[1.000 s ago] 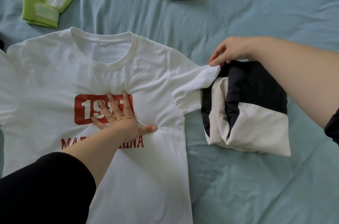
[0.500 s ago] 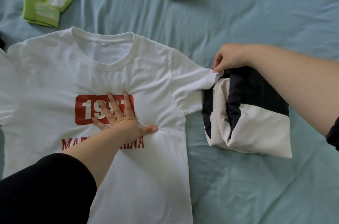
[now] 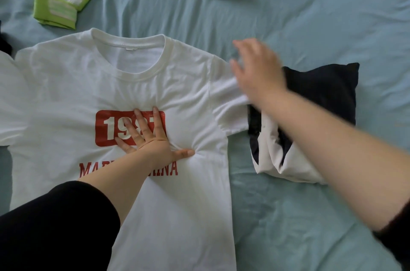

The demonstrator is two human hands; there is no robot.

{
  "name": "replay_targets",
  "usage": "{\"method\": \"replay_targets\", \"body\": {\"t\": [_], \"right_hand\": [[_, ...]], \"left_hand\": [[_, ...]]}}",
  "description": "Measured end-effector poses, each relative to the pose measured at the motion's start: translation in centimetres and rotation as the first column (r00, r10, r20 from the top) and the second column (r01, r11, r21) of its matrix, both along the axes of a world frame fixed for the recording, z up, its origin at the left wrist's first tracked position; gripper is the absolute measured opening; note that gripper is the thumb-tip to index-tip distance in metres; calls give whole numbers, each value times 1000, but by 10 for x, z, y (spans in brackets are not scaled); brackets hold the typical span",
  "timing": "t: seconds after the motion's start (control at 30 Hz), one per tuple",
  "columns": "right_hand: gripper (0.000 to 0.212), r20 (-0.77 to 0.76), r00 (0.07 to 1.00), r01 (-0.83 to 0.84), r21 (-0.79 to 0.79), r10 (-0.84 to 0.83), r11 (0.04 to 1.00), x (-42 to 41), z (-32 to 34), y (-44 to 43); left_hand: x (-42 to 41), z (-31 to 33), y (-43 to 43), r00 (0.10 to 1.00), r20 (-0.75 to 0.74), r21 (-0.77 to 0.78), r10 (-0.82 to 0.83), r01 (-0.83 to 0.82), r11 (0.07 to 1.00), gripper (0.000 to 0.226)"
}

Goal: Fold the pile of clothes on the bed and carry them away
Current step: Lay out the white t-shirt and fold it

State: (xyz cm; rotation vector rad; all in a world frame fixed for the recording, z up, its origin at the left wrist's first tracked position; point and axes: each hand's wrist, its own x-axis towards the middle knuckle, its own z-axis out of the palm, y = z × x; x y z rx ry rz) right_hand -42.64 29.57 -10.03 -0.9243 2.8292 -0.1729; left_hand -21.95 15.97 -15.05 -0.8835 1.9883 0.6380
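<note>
Right hand (image 3: pixel 257 71), blurred, has dropped the pinched sleeve (image 3: pixel 224 97) and sweeps over it fingers spread, left hand (image 3: pixel 146 137) flat pinning white T-shirt (image 3: pixel 66 84) face-up on bed (image 3: pixel 310 226) beside folded black-and-white garment (image 3: pixel 321 93), so sleeve looks straightened, fold itself not begun.

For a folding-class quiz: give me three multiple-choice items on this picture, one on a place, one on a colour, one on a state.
1. Where is the folded black-and-white garment?
A. beside the sleeve of the T-shirt
B. on its chest
C. above its collar

2. What colour is the T-shirt's print?
A. blue
B. red
C. green

3. What does the left hand do?
A. pinches the collar
B. hovers above the T-shirt
C. presses flat on the print

Key: 1 A, it lies next to the sleeve end; 2 B, the number block and letters are red; 3 C, straight fingers lie on the print.
</note>
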Motion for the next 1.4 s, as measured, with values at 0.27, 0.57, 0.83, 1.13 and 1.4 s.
{"method": "replay_targets", "body": {"t": [0.27,0.57,0.83,1.13,1.4], "right_hand": [[76,187,962,139,286,-197,948,131,-76,58],[70,290,956,-112,257,34,960,195,-69,72],[67,223,974,-20,222,-31,975,237,-46,62],[64,283,906,-386,254,314,887,341,-51,108],[23,240,795,-571,-13,557,821,398,-21,104]], "left_hand": [[5,-10,-3,999,-44,-17,-16,15,1000,147],[10,-4,-15,994,-103,101,-43,53,993,152],[48,37,-56,842,-326,510,430,-226,830,94],[223,2,-30,632,-379,-280,-676,618,735,78],[279,27,-5,474,-528,-195,-704,740,644,43]]}}
